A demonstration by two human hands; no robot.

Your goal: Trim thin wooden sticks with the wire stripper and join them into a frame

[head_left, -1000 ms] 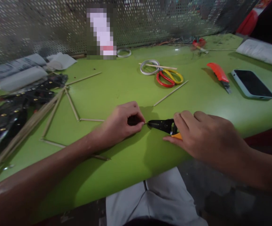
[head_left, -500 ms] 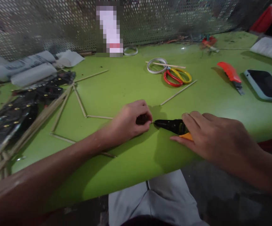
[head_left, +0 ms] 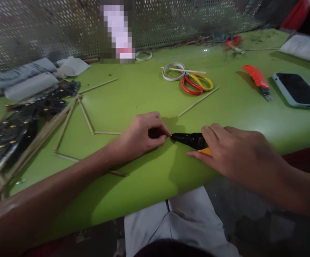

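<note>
My left hand (head_left: pixel 145 132) is closed in a pinch over the green table, thumb and forefinger together. Whatever sits between those fingertips is too small to make out. My right hand (head_left: pixel 232 150) is wrapped round a pair of pliers (head_left: pixel 187 139) with black jaws and an orange handle. The tip of the pliers meets the left fingertips. A thin stick (head_left: pixel 106 133), joined at its far end to another stick (head_left: pixel 85 116), runs behind my left hand. More joined sticks (head_left: pixel 65 156) pass beneath my left forearm.
Scissors (head_left: pixel 191 85) with red and yellow handles lie near a tape ring (head_left: pixel 172 72) and a loose stick (head_left: pixel 198 101). A red cutter knife (head_left: pixel 256 78) and a phone (head_left: pixel 299 90) are at right. Bundled sticks (head_left: pixel 34 150) and plastic rolls (head_left: pixel 31 85) lie left.
The small gap between the pliers' tip and my left fingertips has closed. The whole view has shifted slightly, so things appear a little further left and higher. Both hands keep their grips.
</note>
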